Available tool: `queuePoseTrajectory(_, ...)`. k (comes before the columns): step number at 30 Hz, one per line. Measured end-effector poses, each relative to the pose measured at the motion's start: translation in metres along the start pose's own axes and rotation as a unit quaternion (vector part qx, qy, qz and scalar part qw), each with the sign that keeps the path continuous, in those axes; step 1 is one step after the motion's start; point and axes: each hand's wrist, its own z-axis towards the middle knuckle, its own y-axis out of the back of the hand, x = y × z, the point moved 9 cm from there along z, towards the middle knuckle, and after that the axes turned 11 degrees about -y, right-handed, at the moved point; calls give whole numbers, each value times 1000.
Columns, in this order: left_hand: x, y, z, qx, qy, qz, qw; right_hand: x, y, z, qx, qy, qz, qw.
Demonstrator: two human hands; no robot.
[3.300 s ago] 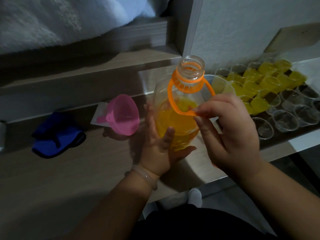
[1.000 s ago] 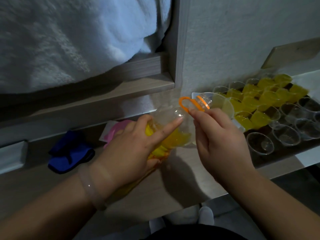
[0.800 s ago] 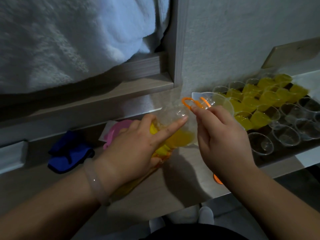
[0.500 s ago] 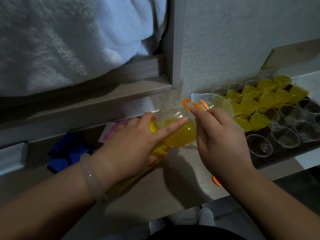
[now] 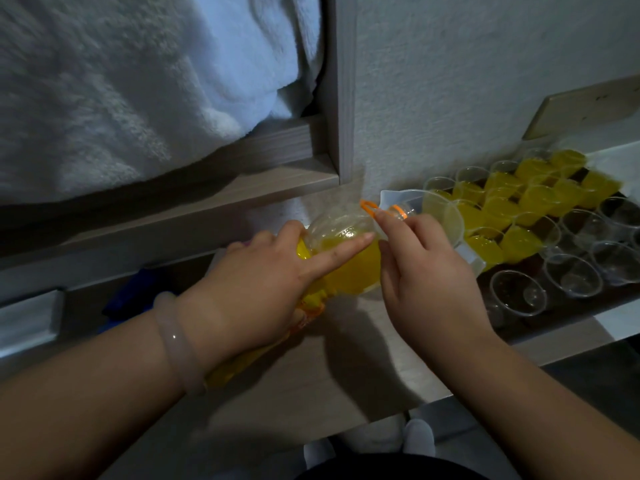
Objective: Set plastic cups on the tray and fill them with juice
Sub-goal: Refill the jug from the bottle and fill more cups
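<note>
Head view. Against half a second ago we see little change: the juice bottle (image 5: 341, 258) stays tipped, its yellow juice lying a little further toward the neck. Long axis runs from near-left to far-right, mouth pointing into the clear jug (image 5: 438, 216) near the tabletop's (image 5: 346, 382) right edge. Left hand (image 5: 256, 289) has its grip closed around the bottle's body, index finger stretched along the shoulder. Right hand (image 5: 427, 278) pinches the orange handle ring (image 5: 372, 207) at the neck. Just right of the jug, the dark tray (image 5: 554, 310) carries filled cups (image 5: 519, 206) at its far side and empty cups (image 5: 571, 275) at its near edge.
</note>
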Motion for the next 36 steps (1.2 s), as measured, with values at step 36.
queuePoseTrajectory(36, 0, 12, 9, 59, -12, 48, 997, -3, -6, 2, 35, -24, 4, 999)
